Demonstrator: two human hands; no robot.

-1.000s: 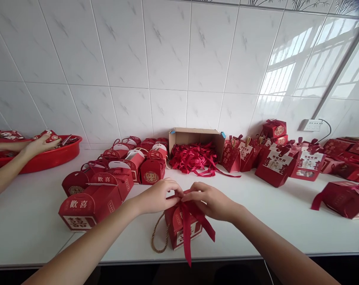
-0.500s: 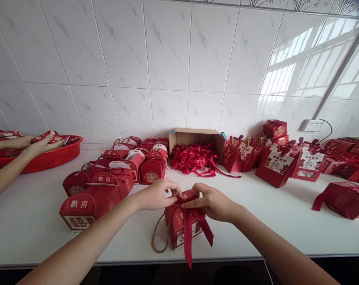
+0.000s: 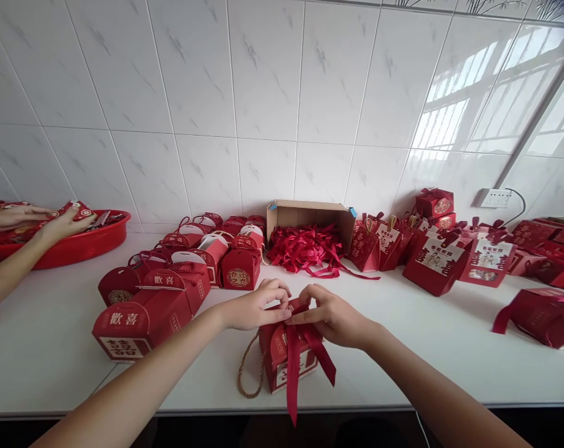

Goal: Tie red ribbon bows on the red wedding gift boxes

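- While both hands meet above it, a small red gift box (image 3: 276, 367) stands upright on the white counter (image 3: 403, 354), close to the front edge and straight before the person.
- The left hand (image 3: 256, 308) rests on the top of the box, thumb and forefinger pressed together on the red ribbon (image 3: 293, 379) where it crosses the lid.
- The right hand (image 3: 332, 317) pinches the same ribbon from the other side, and the fingertips of the two hands touch.
- Two ribbon tails hang down the front of the box; the longer one falls past the counter edge.
- A tan rope handle (image 3: 245, 373) loops out from the box's left side and lies on the counter.
- Just to the left sits a cluster of closed red boxes (image 3: 160, 298) with printed labels.
- Farther back, a cardboard carton (image 3: 309, 214) lies on its side against the tiled wall, with loose red ribbons (image 3: 305, 249) spilling from it.
- More ribbon-tied boxes (image 3: 435, 261) crowd the right end of the counter, below a wall socket (image 3: 493, 198).
- At far left, another person's hand (image 3: 62, 225) reaches into a red basin (image 3: 81, 246).
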